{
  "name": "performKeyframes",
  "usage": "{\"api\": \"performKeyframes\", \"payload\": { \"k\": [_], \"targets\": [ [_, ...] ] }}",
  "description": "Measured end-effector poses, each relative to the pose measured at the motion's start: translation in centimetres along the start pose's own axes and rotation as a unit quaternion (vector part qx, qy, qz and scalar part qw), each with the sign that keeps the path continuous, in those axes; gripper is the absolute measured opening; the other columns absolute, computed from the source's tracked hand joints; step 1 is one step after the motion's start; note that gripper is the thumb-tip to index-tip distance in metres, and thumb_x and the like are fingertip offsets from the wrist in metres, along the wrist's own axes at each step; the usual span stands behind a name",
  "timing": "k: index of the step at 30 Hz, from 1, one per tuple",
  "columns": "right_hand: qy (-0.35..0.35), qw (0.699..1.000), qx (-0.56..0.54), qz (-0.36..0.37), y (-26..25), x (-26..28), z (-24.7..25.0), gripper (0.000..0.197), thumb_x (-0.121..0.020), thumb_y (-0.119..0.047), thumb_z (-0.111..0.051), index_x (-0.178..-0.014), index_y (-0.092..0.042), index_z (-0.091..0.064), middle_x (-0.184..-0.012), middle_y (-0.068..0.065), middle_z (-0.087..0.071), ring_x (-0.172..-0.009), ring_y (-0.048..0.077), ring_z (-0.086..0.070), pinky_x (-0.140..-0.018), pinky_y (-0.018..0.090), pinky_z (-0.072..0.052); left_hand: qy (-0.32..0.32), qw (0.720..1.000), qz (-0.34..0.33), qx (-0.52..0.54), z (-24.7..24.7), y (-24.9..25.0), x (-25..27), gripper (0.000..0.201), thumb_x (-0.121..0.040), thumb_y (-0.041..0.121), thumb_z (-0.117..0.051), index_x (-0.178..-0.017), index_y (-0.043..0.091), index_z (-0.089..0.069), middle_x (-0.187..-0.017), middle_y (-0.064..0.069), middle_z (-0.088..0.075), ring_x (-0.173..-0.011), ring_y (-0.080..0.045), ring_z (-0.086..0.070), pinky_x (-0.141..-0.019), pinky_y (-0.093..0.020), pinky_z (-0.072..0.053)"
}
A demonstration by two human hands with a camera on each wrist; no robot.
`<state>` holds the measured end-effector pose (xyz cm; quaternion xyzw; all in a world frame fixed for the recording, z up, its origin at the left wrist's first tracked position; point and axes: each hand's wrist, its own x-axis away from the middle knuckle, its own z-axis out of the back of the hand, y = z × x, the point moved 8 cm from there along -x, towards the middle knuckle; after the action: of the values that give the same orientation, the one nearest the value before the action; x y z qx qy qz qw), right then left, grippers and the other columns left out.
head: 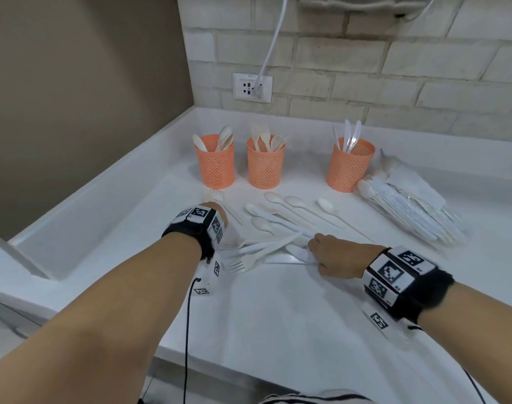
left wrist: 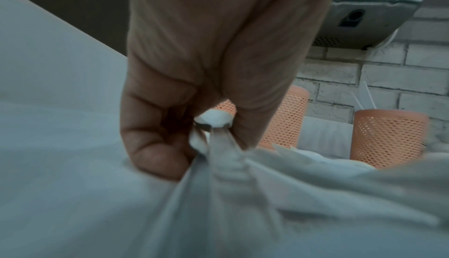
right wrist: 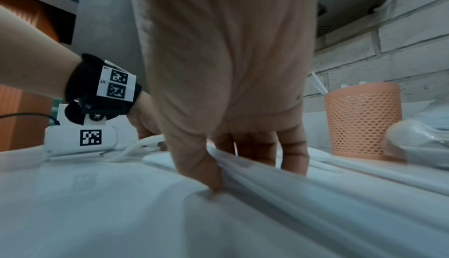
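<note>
Loose white plastic cutlery [head: 281, 217] lies spread on the white counter [head: 278, 310]. My left hand [head: 217, 221] grips a few white utensils [left wrist: 213, 152] in curled fingers [left wrist: 155, 143]; their heads [head: 212, 195] stick out past the hand toward the cups. My right hand [head: 332, 255] reaches down into the pile, where its thumb [right wrist: 209, 174] and fingers [right wrist: 255, 149] pinch a long white utensil handle [right wrist: 279, 177]. Three orange mesh cups stand behind: the left cup [head: 215, 166] holds spoons, the middle cup [head: 265, 167] forks, the right cup [head: 349, 167] clear knives.
A stack of wrapped cutlery packs [head: 412, 208] lies at the right, beside the knife cup. A fork [head: 243, 263] and a knife [head: 266, 246] lie between my hands. A wall socket [head: 252, 87] with a white cable sits on the brick wall. A raised ledge [head: 83, 199] borders the counter's left.
</note>
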<state>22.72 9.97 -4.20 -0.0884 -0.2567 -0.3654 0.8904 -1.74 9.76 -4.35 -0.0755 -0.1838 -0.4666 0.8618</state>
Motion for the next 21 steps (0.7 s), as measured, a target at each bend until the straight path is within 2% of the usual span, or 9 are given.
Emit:
{"api": "performKeyframes", "payload": {
  "k": [4,7,9,11,13,15,17,19,21],
  "targets": [
    [-0.002,1.0,-0.025,-0.002,0.1,0.0,-0.3,0.033,-0.094,-0.004,-0.037,-0.127,-0.004,-0.034,-0.129,0.015,-0.042,-0.109,0.029,-0.049,-0.09,0.038,-0.042,0.0,1.0,-0.014,-0.023,-0.4,0.2,-0.2,0.025,-0.087,0.016,-0.053,-0.068,0.011,-0.037,-0.07,-0.004,-0.044,-0.078,-0.025,-0.049,-0.078,-0.033,-0.047],
    [-0.019,1.0,-0.021,-0.009,0.9,-0.1,0.1,0.029,-0.092,0.001,-0.04,-0.121,-0.003,-0.038,-0.126,0.016,-0.04,-0.094,0.027,-0.05,-0.088,0.04,-0.044,0.012,1.0,-0.018,0.002,0.0,0.4,0.8,0.01,-0.092,0.016,-0.047,-0.082,0.014,-0.048,-0.065,-0.003,-0.039,-0.065,-0.021,-0.046,-0.068,-0.03,-0.045],
    [-0.012,0.999,-0.018,-0.035,2.0,0.1,1.4,0.03,-0.092,0.0,-0.042,-0.121,-0.003,-0.039,-0.127,0.016,-0.04,-0.098,0.029,-0.053,-0.085,0.037,-0.043,0.023,0.999,-0.011,0.041,0.1,0.5,1.5,0.031,-0.096,0.016,-0.042,-0.066,0.013,-0.04,-0.063,0.0,-0.031,-0.058,-0.016,-0.037,-0.078,-0.031,-0.046],
    [0.014,0.997,-0.044,-0.056,3.1,0.4,3.2,0.03,-0.093,-0.005,-0.04,-0.123,-0.002,-0.039,-0.124,0.017,-0.048,-0.093,0.026,-0.051,-0.076,0.031,-0.041,0.038,0.996,-0.006,0.082,0.5,0.9,2.2,0.041,-0.097,0.016,-0.041,-0.058,0.015,-0.028,-0.064,0.001,-0.029,-0.073,-0.021,-0.041,-0.092,-0.031,-0.042],
    [0.043,0.993,-0.091,-0.067,3.6,0.5,4.8,0.033,-0.094,-0.004,-0.037,-0.126,0.0,-0.037,-0.112,0.019,-0.055,-0.079,0.021,-0.048,-0.063,0.026,-0.038,0.047,0.991,-0.011,0.122,1.0,1.4,2.9,0.042,-0.098,0.014,-0.038,-0.058,0.015,-0.025,-0.067,-0.002,-0.034,-0.089,-0.017,-0.039,-0.096,-0.03,-0.039],
    [0.084,0.981,-0.163,-0.065,3.7,0.0,6.0,0.03,-0.095,-0.006,-0.035,-0.124,0.001,-0.04,-0.098,0.018,-0.056,-0.07,0.019,-0.047,-0.064,0.028,-0.04,0.041,0.983,-0.01,0.178,0.9,1.8,3.0,0.042,-0.099,0.012,-0.034,-0.059,0.015,-0.025,-0.085,-0.01,-0.044,-0.098,-0.022,-0.047,-0.095,-0.03,-0.038],
    [0.1,0.958,-0.261,-0.061,3.2,-0.7,6.4,0.018,-0.096,-0.009,-0.03,-0.11,-0.004,-0.04,-0.084,0.01,-0.053,-0.064,0.018,-0.046,-0.061,0.03,-0.041,0.041,0.976,-0.023,0.215,1.1,2.4,3.2,0.04,-0.098,0.011,-0.034,-0.059,0.015,-0.027,-0.103,-0.017,-0.052,-0.115,-0.031,-0.053,-0.093,-0.031,-0.04],
    [0.103,0.94,-0.321,-0.043,2.1,-1.4,6.8,0.011,-0.095,-0.008,-0.028,-0.102,-0.007,-0.037,-0.079,0.008,-0.05,-0.063,0.018,-0.046,-0.057,0.029,-0.04,0.057,0.96,-0.036,0.273,1.7,3.1,3.3,0.037,-0.096,0.009,-0.035,-0.06,0.013,-0.033,-0.114,-0.025,-0.059,-0.115,-0.037,-0.055,-0.091,-0.034,-0.044],
    [0.122,0.921,-0.37,-0.027,1.1,-2.0,7.4,0.01,-0.096,-0.007,-0.029,-0.102,-0.007,-0.037,-0.079,0.008,-0.049,-0.062,0.017,-0.047,-0.055,0.027,-0.039,0.081,0.929,-0.063,0.354,2.6,4.0,3.5,0.026,-0.094,0.007,-0.036,-0.071,0.003,-0.045,-0.107,-0.03,-0.059,-0.109,-0.042,-0.057,-0.087,-0.038,-0.047]
  ]
}}
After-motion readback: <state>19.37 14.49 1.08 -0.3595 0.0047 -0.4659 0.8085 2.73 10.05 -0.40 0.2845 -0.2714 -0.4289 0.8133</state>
